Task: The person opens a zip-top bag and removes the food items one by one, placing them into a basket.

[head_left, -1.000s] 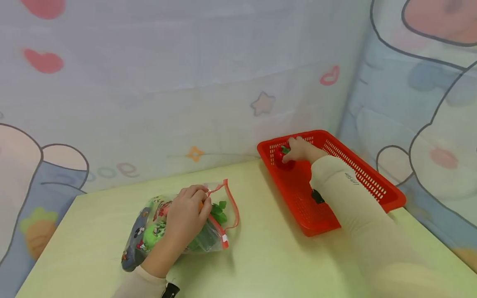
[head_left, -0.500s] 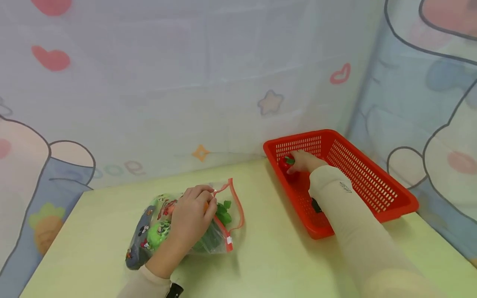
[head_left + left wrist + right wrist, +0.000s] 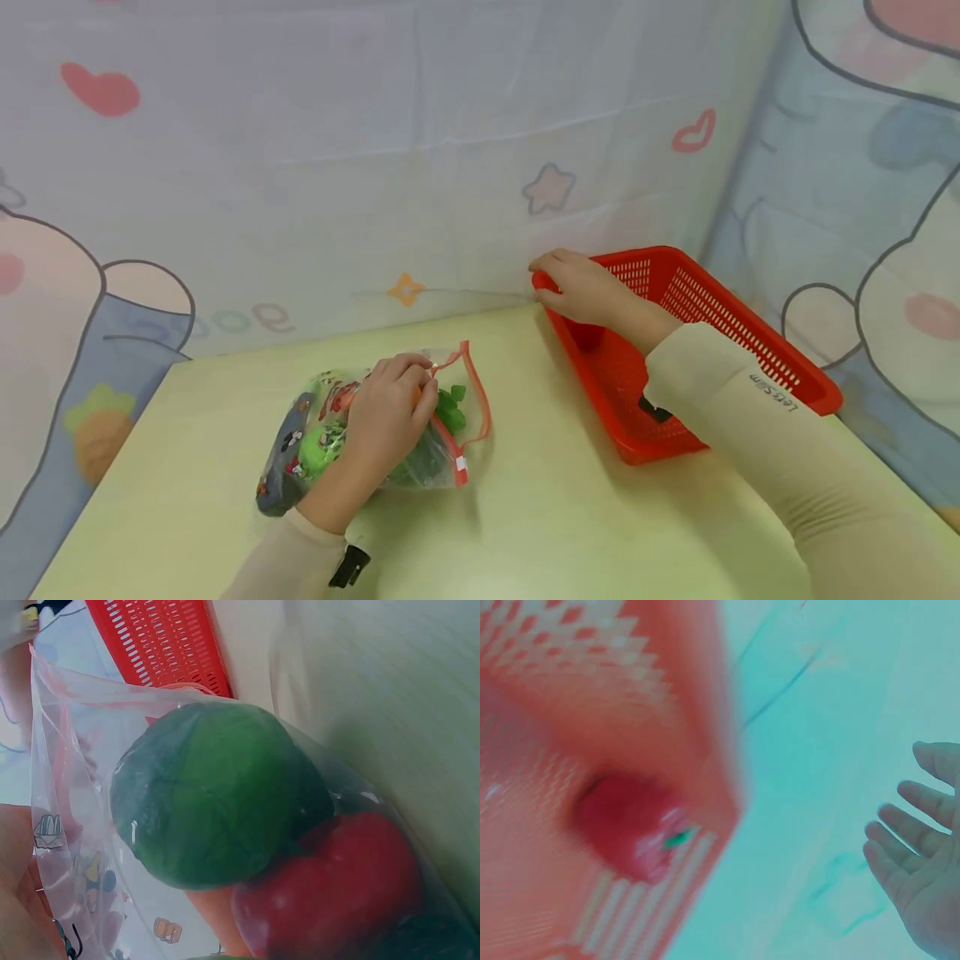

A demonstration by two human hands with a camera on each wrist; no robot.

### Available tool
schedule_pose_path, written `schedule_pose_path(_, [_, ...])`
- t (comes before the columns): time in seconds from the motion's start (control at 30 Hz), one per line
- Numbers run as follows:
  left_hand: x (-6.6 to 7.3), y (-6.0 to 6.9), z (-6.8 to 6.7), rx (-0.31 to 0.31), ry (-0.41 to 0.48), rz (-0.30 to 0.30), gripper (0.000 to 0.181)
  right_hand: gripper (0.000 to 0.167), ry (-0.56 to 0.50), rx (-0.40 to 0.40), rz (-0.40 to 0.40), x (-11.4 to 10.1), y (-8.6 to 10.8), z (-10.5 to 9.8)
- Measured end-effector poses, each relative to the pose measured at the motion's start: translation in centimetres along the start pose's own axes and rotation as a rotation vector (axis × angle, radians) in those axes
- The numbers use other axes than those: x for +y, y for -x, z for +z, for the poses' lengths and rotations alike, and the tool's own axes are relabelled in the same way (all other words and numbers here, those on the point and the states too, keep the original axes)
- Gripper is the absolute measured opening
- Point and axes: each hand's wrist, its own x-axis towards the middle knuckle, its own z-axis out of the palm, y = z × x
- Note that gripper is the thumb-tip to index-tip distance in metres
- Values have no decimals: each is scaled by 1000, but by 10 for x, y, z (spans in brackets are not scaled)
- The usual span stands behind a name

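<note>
The pale yellow-green counter (image 3: 540, 517) supports a rectangular red perforated plastic basket (image 3: 628, 454) on the right and a transparent printed plastic bag with a red zip edge (image 3: 427, 462) on the left, the two standing apart. The left hand (image 3: 390, 408) grasps the bag near its opening. The right hand (image 3: 581, 287) is released, fingers extended, over the basket's far-left corner; contact with the rim cannot be determined. The bag contains a large, rounded, dark-green vegetable (image 3: 210, 795) touching a smaller, glossy red vegetable (image 3: 337, 885). A round red vegetable with a green stem (image 3: 630, 825) lies inside the basket, near one corner.
</note>
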Motion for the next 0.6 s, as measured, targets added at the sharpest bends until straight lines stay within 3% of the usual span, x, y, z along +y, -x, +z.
schedule_pose_path(0.17, [0,-2,2,-13,3,-14,14,18,73,-42,-169,-46,13,6])
schedule_pose_path(0.3, [0,-1,2,-27,-9,-14,14,11,137,-133,-258,-72,18,32])
schedule_pose_path(0.4, [-1,-1,1,-36,-19,-13,14,20,132,-212,-297,-86,17,60])
schedule_pose_path(0.47, [-3,0,2,-34,-20,-14,13,30,124,-221,-352,-93,14,81])
schedule_pose_path(0.6, [-4,1,4,-17,-15,-8,12,37,17,-157,-460,-97,2,121])
